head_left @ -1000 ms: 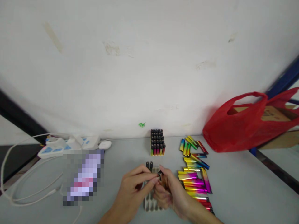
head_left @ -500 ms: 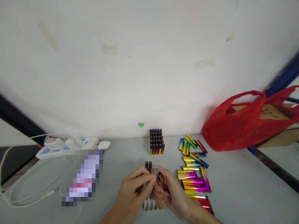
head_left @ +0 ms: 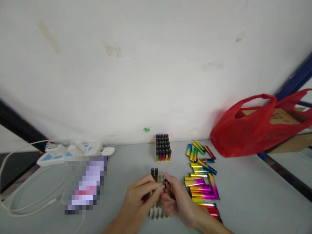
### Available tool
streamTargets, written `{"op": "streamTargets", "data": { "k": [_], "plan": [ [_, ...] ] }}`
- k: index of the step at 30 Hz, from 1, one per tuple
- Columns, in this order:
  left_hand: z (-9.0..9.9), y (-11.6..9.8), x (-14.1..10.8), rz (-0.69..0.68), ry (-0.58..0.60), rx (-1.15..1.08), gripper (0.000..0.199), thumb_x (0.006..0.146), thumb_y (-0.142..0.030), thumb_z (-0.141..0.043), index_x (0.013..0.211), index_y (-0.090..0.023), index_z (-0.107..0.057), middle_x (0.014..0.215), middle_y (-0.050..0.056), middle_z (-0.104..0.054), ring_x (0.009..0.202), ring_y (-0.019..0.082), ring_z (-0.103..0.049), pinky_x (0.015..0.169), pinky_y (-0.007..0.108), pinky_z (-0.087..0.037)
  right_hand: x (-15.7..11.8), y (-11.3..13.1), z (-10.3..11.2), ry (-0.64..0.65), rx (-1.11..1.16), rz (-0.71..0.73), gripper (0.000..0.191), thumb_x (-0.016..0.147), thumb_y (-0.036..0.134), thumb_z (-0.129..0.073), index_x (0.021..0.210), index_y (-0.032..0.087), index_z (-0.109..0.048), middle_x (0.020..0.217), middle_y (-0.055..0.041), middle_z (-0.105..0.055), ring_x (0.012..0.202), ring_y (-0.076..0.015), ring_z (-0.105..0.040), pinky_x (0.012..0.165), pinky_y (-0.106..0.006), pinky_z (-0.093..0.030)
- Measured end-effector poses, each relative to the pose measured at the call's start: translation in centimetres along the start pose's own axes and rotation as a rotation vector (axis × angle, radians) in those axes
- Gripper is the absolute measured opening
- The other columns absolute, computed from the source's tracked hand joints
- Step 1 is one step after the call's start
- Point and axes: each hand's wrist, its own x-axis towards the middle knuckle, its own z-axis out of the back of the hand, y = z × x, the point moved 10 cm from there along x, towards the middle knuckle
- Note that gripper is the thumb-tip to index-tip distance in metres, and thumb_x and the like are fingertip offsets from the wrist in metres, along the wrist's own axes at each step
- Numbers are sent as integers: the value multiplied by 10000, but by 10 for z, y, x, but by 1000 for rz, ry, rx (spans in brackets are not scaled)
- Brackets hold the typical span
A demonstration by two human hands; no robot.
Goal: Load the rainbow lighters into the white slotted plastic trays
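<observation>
My right hand (head_left: 179,203) is closed around a small item with a black end (head_left: 165,184), mostly hidden by the fingers. Thumb and forefinger of my left hand (head_left: 138,198) pinch at that black end; what they hold, if anything, is too small to tell. Beneath both hands lies a pale tray with rounded hollows (head_left: 158,213), partly covered. Two black-topped cylinders (head_left: 154,172) stand upright at its far left corner. Farther back, a block of upright black-topped colourful cylinders (head_left: 163,148) stands near the wall. Loose shiny colourful cylinders (head_left: 200,188) lie in a pile right of my hands.
A red bag (head_left: 246,130) with a cardboard box inside stands at the back right. On the left are a white power strip (head_left: 58,158), looping white cables and a blurred-out purple object (head_left: 89,185). A white wall (head_left: 156,71) rises behind the grey table (head_left: 126,159).
The black end between my hands has tilted slightly. Otherwise both hands keep nearly the same pose, and the whole view has shifted very little.
</observation>
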Motion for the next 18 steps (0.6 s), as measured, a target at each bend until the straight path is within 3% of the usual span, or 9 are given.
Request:
{"op": "streamTargets", "data": {
  "k": [5,10,16,18],
  "plan": [
    [4,-9,-2,-107,-50,32,188,1053,-186,-677,1037,-246,-854,793,-4,-694,672,115,-647,631,178,-484,3,-5,6,-24,-35,12,706,891,922,-468,643,268,-373,532,103,-330,482,-87,-219,504,-269,-147],
    [6,-16,-3,-133,-76,46,190,1045,-161,-672,1041,-248,-841,804,-5,-702,679,112,-663,639,164,-504,2,-4,4,8,-38,12,720,865,940,-489,641,266,-373,533,106,-319,476,-81,-203,499,-269,-131],
    [7,-13,0,-82,-109,20,192,1038,-203,-695,1046,-262,-878,794,6,-730,695,132,-707,649,178,-547,4,4,-1,50,17,66,724,852,933,-540,622,269,-367,524,104,-310,475,-85,-201,490,-277,-145],
    [10,-9,1,-37,-152,-3,179,1026,-229,-723,1057,-276,-893,789,9,-748,691,140,-722,644,184,-563,4,8,3,12,42,125,723,859,919,-586,633,260,-391,550,91,-335,509,-98,-243,509,-272,-194]
  ]
}}
